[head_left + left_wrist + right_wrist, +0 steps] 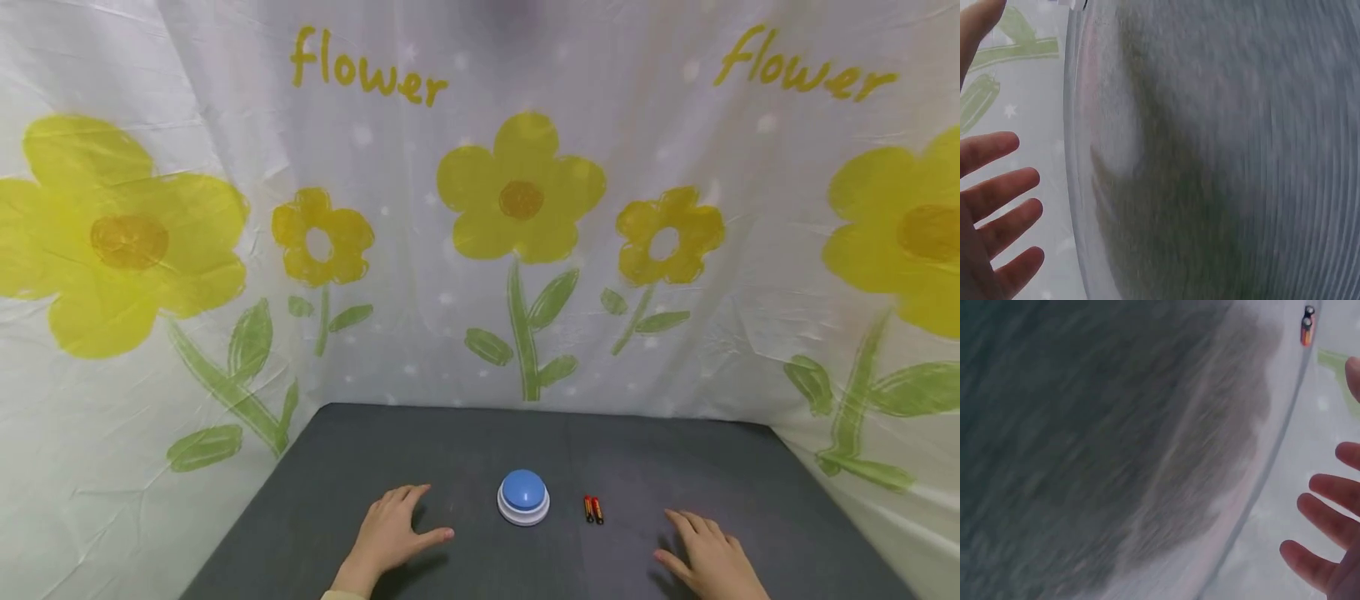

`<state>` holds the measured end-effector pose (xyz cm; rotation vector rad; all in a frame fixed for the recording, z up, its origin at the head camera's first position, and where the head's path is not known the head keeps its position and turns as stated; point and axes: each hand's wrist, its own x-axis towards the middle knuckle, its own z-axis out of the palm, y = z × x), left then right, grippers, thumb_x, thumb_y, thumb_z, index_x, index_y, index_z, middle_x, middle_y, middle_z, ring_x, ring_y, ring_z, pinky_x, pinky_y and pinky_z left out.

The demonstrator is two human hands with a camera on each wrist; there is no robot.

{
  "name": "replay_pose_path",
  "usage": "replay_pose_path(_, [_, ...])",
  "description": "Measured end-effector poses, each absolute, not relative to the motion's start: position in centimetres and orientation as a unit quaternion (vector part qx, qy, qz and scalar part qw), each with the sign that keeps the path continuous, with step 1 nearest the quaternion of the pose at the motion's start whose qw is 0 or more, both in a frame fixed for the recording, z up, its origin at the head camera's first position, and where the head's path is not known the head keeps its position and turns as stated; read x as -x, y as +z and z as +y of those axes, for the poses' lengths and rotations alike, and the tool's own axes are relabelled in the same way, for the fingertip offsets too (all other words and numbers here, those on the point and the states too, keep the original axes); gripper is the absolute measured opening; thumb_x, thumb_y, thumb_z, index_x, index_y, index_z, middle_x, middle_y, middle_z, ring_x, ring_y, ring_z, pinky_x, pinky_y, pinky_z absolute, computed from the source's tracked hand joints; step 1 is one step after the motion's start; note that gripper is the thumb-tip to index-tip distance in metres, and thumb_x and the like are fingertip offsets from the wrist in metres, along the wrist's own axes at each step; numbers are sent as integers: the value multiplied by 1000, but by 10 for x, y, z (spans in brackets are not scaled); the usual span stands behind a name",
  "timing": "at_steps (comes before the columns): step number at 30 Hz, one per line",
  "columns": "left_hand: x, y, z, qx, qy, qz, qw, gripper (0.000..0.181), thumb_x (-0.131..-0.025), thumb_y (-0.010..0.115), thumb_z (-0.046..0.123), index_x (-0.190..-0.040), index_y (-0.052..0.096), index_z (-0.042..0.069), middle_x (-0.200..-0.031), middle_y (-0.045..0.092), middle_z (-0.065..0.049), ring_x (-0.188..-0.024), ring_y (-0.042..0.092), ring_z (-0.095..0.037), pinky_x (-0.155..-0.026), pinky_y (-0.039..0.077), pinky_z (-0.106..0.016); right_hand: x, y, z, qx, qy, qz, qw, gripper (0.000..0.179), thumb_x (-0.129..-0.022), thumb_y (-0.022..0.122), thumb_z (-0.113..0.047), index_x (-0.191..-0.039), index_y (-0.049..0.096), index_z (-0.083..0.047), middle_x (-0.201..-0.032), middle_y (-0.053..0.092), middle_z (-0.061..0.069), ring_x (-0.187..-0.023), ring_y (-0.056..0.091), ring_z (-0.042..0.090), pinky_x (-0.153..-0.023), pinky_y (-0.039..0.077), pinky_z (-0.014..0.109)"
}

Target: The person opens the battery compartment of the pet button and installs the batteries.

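Observation:
My left hand hovers over the dark table, fingers extended and thumb spread, holding nothing. To its right stands a round push button with a blue dome on a white base. Two small batteries, red and black, lie side by side to the right of the button. Farther right, my right hand is spread with its palm down and nothing in it. In the left wrist view the fingers are apart. The right wrist view shows the batteries at the top, beyond the loosely spread fingers.
The dark grey table has its far edge against a white curtain printed with yellow flowers and the word "flower". The curtain also runs down the left and right sides. Each hand casts a shadow on the tabletop.

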<state>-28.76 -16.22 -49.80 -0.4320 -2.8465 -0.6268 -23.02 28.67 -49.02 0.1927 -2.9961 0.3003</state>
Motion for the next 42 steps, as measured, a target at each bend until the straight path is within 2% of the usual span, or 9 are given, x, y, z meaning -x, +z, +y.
replay_pose_path(7, [295, -499, -134, 169, -264, -945, 95, 60, -77, 65, 56, -116, 62, 10, -113, 59, -13, -103, 54, -35, -82, 41, -55, 241, -490, 258, -98, 166, -979, 60, 66, -81, 60, -55, -126, 54, -6, -118, 55, 13, -104, 51, 39, -72, 43, 58])
replay_pose_path(14, [297, -499, -111, 191, -311, -929, 54, 53, -80, 69, 45, -116, 61, 7, -115, 58, -13, -107, 52, -35, -83, 41, -54, 248, -492, 225, -97, 230, -965, 78, 59, -84, 62, -47, -125, 55, -5, -119, 56, 14, -109, 50, 38, -79, 40, 59])
replay_pose_path(18, [299, -502, -102, 207, -359, -910, 33, 50, -81, 70, 38, -117, 59, 4, -116, 57, -12, -108, 51, -35, -85, 42, -52, 249, -488, 210, -93, 282, -953, 67, 63, -83, 62, -50, -125, 55, -3, -122, 54, 16, -113, 46, 39, -88, 37, 58])
replay_pose_path(23, [307, -507, -94, 210, -436, -875, 9, 48, -83, 69, 31, -118, 56, 1, -116, 58, -12, -107, 53, -34, -86, 43, -49, 253, -479, 194, -96, 331, -935, 80, 66, -81, 63, -51, -125, 54, -2, -124, 53, 14, -116, 45, 37, -92, 35, 55])
replay_pose_path(27, [311, -510, -89, 194, -472, -860, 1, 49, -83, 70, 28, -120, 54, -1, -118, 57, -15, -109, 53, -35, -88, 42, -50, 259, -474, 180, -103, 354, -924, 96, 63, -83, 64, -45, -126, 53, -1, -125, 52, 15, -117, 44, 37, -93, 35, 54])
replay_pose_path(32, [314, -516, -82, 172, -492, -853, -3, 56, -80, 73, 23, -123, 50, -5, -121, 53, -21, -111, 50, -38, -89, 39, -52, 264, -471, 162, -115, 370, -918, 86, 59, -85, 66, -32, -128, 49, 5, -127, 49, 22, -117, 42, 42, -93, 35, 55])
replay_pose_path(36, [314, -519, -77, 166, -491, -855, -2, 68, -77, 76, 25, -128, 44, -7, -125, 50, -25, -115, 46, -40, -93, 36, -53, 268, -472, 150, -126, 380, -914, 71, 62, -82, 71, -23, -128, 45, 10, -127, 46, 28, -117, 40, 45, -92, 33, 57])
replay_pose_path(42, [317, -520, -73, 169, -493, -853, -35, 80, -75, 77, 27, -135, 37, -7, -132, 43, -26, -123, 39, -40, -96, 32, -54, 274, -478, 142, -136, 397, -906, 52, 68, -77, 75, -18, -128, 42, 13, -126, 44, 31, -118, 40, 45, -92, 33, 57])
